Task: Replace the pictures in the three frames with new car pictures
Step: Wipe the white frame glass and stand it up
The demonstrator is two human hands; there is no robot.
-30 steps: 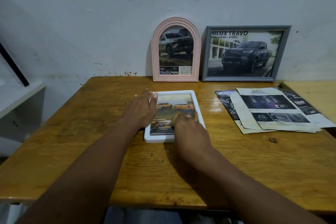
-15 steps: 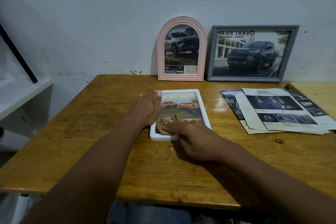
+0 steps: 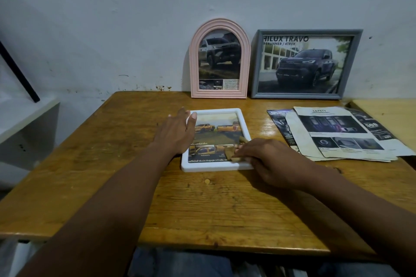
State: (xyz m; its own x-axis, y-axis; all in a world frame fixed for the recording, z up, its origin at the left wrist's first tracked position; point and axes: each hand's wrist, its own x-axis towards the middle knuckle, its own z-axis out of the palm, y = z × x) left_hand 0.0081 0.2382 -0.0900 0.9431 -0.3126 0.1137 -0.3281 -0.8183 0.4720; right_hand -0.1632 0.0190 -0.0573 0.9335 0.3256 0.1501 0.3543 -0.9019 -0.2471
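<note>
While the left hand (image 3: 175,135) lies open on the left rim of the white frame (image 3: 216,167) mid-worktop (image 3: 112,164), the right hand (image 3: 267,159) pinches a tan wad (image 3: 233,155) at its near-right corner.

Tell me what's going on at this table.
A person works on the white frame lying flat on the table. The left hand rests flat on its left edge; the right hand grips a tan piece, perhaps a cloth, at its lower right corner. The pink arched frame and grey frame lean against the wall, both holding truck pictures. Loose printed sheets lie to the right.
</note>
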